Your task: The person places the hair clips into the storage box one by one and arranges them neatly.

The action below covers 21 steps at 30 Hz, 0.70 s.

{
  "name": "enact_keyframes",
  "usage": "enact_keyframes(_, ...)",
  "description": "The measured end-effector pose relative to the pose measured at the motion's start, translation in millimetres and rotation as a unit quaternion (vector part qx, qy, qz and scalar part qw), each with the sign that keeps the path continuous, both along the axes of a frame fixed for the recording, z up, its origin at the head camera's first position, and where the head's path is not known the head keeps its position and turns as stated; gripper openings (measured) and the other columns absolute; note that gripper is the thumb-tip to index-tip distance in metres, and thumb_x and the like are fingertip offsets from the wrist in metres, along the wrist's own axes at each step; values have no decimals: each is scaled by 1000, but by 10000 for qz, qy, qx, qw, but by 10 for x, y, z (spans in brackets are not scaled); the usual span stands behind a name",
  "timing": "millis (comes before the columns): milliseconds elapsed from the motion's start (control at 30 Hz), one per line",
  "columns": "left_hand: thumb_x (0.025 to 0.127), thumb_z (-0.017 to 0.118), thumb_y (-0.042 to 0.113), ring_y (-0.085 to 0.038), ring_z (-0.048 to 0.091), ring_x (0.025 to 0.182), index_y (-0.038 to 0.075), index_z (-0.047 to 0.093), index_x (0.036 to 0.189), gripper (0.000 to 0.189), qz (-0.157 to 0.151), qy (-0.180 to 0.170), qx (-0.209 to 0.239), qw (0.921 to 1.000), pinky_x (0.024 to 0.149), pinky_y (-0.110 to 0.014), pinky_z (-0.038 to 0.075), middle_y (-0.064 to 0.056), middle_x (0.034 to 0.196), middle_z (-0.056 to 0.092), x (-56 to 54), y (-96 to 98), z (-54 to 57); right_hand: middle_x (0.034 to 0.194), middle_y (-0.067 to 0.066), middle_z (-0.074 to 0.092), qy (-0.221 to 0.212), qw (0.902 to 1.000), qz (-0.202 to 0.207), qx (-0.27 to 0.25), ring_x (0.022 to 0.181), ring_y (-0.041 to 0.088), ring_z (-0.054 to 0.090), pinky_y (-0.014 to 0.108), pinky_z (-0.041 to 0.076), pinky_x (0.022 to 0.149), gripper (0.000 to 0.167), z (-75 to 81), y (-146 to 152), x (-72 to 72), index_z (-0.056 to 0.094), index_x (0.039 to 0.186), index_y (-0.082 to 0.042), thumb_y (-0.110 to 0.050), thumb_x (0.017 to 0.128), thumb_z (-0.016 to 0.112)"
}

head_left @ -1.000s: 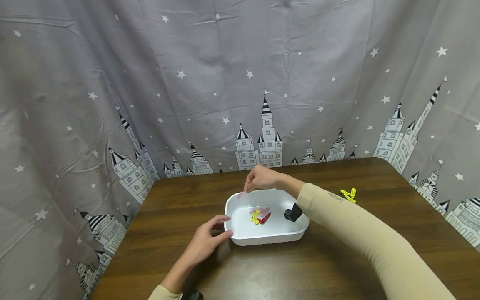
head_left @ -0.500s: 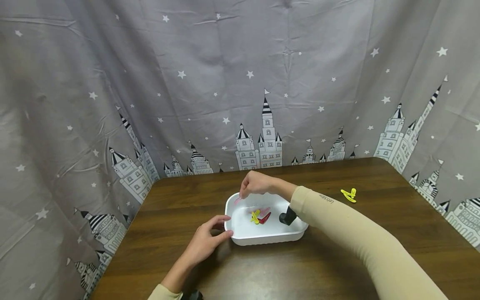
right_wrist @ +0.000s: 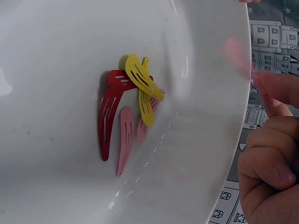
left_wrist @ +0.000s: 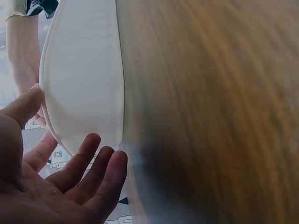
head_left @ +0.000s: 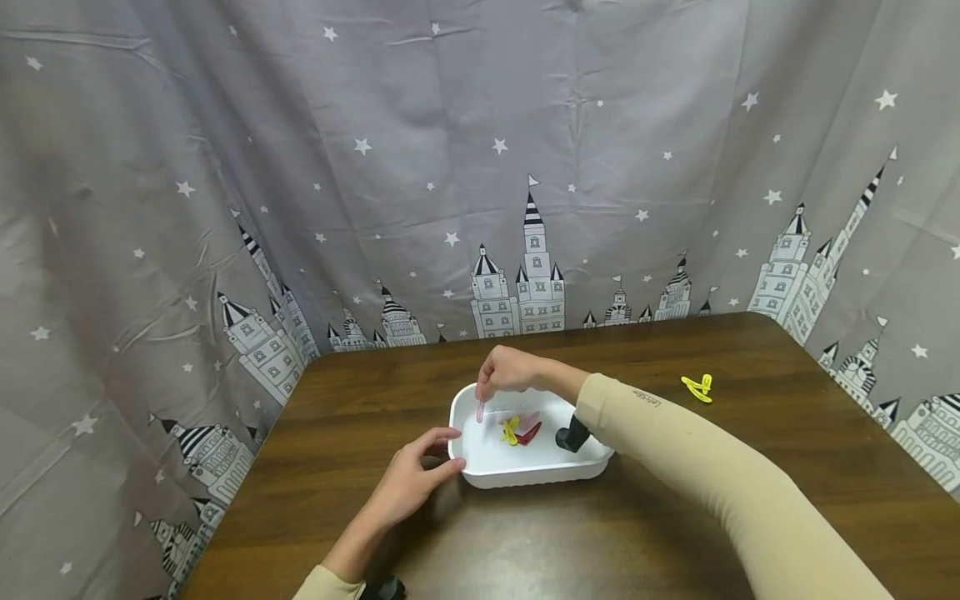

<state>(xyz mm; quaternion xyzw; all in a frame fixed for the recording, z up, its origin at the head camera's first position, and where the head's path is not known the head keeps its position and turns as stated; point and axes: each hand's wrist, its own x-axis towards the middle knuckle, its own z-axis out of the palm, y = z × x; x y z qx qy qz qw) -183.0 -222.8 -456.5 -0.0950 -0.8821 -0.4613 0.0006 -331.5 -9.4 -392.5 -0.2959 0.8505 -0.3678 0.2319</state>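
A white tray (head_left: 517, 477) stands on the wooden table. Over its far left part my right hand (head_left: 507, 368) pinches a pink hair clip (head_left: 480, 412) between thumb and fingertips; the clip hangs down, blurred in the right wrist view. At the tray's left end my left hand (head_left: 411, 479) touches the rim with thumb and index finger, while its other fingers stay loosely spread in the left wrist view. Inside the tray lie red clips (right_wrist: 109, 116), yellow clips (right_wrist: 140, 79) and pink clips (right_wrist: 125, 135), bunched together and partly overlapping.
Two yellow hair clips (head_left: 697, 388) lie on the table (head_left: 757, 467) to the right of the tray. Behind the table hangs a grey curtain (head_left: 420, 100) printed with castles and stars.
My right hand has moved down and slightly left, from the far rim to over the tray's inside, and the pinched pink clip now points downward. My left hand stays at the rim.
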Motion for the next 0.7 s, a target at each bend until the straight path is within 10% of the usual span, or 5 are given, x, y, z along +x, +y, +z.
enact_keyframes(700,90,77,25,-23,68,101,14,66,126,39,-7,-2,69,10000,87,-41,53,-8,112,71,16,4,19,96,2,74,-69,9997,-107,-223,43,6,26,23,23,44,11,258,373,83,78,96,-11,-18,91,72)
